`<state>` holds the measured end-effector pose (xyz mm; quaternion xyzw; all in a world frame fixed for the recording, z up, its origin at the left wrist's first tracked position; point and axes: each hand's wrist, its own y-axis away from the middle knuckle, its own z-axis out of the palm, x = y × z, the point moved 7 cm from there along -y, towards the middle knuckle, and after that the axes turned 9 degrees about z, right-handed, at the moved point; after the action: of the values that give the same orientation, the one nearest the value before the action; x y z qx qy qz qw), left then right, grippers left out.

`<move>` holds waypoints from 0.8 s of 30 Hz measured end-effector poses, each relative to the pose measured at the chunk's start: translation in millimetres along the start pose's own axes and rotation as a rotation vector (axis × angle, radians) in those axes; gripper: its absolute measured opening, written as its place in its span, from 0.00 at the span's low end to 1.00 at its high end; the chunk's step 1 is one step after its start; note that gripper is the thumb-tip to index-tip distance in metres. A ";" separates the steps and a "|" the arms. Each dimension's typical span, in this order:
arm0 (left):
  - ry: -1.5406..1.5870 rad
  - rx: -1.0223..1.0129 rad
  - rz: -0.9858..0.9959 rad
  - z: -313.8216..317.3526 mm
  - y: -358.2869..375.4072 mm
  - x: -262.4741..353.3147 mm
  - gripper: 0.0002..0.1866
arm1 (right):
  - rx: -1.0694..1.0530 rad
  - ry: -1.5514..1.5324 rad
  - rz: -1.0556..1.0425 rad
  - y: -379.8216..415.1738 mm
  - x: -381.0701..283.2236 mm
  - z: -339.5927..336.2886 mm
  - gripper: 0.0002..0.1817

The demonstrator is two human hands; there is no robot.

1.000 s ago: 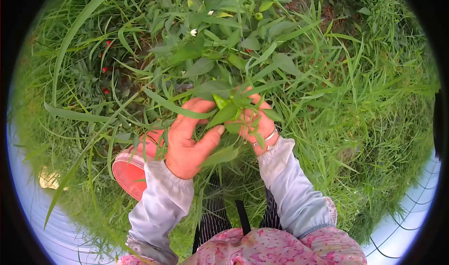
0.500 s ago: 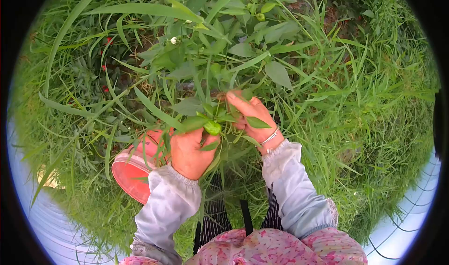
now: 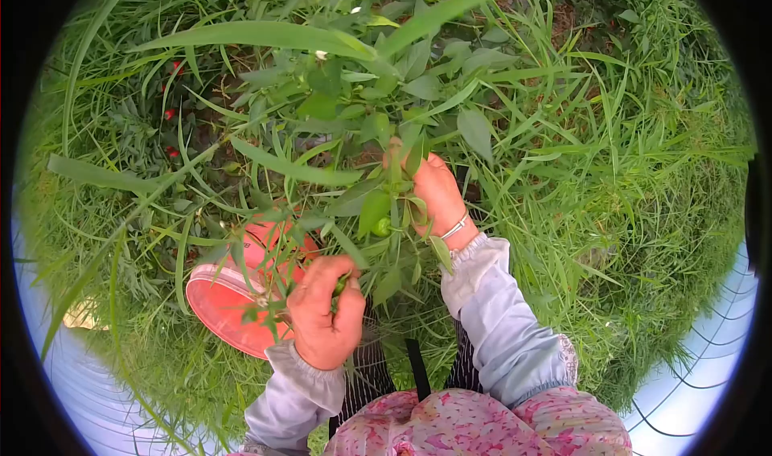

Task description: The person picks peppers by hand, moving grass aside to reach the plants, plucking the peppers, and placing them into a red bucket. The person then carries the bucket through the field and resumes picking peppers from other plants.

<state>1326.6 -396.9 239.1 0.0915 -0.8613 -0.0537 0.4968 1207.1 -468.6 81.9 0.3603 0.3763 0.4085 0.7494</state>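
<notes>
My left hand (image 3: pixel 326 307) is closed, with a small green pepper (image 3: pixel 341 285) showing between its thumb and forefinger. It sits low, beside the red bucket (image 3: pixel 229 303), whose open mouth faces me. Leaves cover part of the bucket. Higher up, my right hand (image 3: pixel 437 192) curls around a leafy branch of the pepper plant (image 3: pixel 374 207); leaves hide its fingertips. Another green pepper (image 3: pixel 381 227) hangs among the leaves just left of that hand.
Tall grass (image 3: pixel 619 191) surrounds the plant, and long blades (image 3: pixel 265 36) cross in front of it. Several red peppers (image 3: pixel 170 114) show low in the foliage on the left. Pale plastic sheeting (image 3: pixel 691 351) borders the grass at lower right.
My left hand has moved down toward my body, away from the branch, with a green pepper in it. My right hand stays at the plant, shifted slightly.
</notes>
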 end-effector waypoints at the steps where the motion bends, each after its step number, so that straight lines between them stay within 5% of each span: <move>1: -0.087 -0.005 0.089 -0.1 -10.3 6.5 0.14 | -0.026 0.005 0.003 0.9 0.2 3.3 0.09; 3: -0.260 -0.017 0.264 5.3 -29.1 20.2 0.17 | -0.077 0.016 0.011 4.4 0.9 7.7 0.09; 6: -0.280 -0.158 0.213 31.7 -37.8 6.5 0.21 | -0.064 -0.057 0.180 14.7 4.2 6.9 0.10; 11: -0.208 -0.152 0.124 58.9 -32.0 9.5 0.19 | -0.133 0.037 0.112 7.5 2.4 6.2 0.13; 16: 0.323 -0.244 -0.220 63.1 -4.8 4.0 0.10 | -0.173 0.011 0.134 19.4 1.4 7.4 0.13; 19: 0.289 -0.600 -0.061 52.7 8.3 28.5 0.10 | 0.153 -0.302 0.122 22.8 10.7 -8.5 0.12; 21: 0.437 -0.578 0.016 52.8 24.3 44.4 0.08 | 0.106 -0.273 0.074 29.3 -4.0 -3.0 0.11; 24: 0.882 -0.341 -0.509 31.6 23.4 -8.9 0.14 | -0.078 -0.329 0.053 23.6 0.1 -5.0 0.08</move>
<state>1301.1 -372.1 220.0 0.2294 -0.5003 -0.2681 0.7907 1194.8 -457.8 99.7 0.4029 0.2228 0.3777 0.8034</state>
